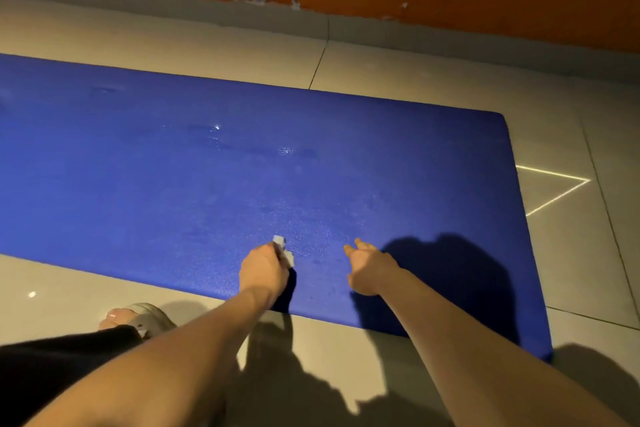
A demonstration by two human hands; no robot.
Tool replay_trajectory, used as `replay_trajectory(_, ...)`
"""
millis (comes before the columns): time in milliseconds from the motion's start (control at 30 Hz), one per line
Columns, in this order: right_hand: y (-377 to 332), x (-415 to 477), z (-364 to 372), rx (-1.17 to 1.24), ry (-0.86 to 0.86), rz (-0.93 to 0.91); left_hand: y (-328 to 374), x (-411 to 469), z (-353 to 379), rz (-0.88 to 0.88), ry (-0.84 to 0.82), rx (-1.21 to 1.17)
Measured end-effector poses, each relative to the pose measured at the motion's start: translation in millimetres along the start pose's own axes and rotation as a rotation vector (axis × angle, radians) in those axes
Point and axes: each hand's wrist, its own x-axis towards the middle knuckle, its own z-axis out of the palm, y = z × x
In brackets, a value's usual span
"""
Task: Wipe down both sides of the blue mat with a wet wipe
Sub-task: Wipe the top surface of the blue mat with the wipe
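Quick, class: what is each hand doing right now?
Left hand: grips the wet wipe on the blue mat.
Right hand: open, holding nothing.

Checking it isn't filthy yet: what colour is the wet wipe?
The wet wipe is whitish grey, clearest in the head view.

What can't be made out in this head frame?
Head view:
- blue mat: left end cut off by the frame edge; underside hidden against the floor.
- wet wipe: mostly hidden inside the left hand.
- right hand: contact with the mat unclear.

The blue mat (173, 166) runs off the picture's left edge.
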Motion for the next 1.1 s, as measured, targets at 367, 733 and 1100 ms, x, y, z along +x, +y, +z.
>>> replay_trajectory(367,-3,5,42,0.254,0.442,-0.196,23,-2,14,0.109,-0.161,-0.125)
replay_trajectory(733,8,49,17,0.254,0.593,0.07,-74,27,-32,-0.143,-0.304,0.348)
replay_trajectory(1100,-51,10,86,0.223,0.525,-0.16,-67,24,-26,-0.129,-0.271,0.454)
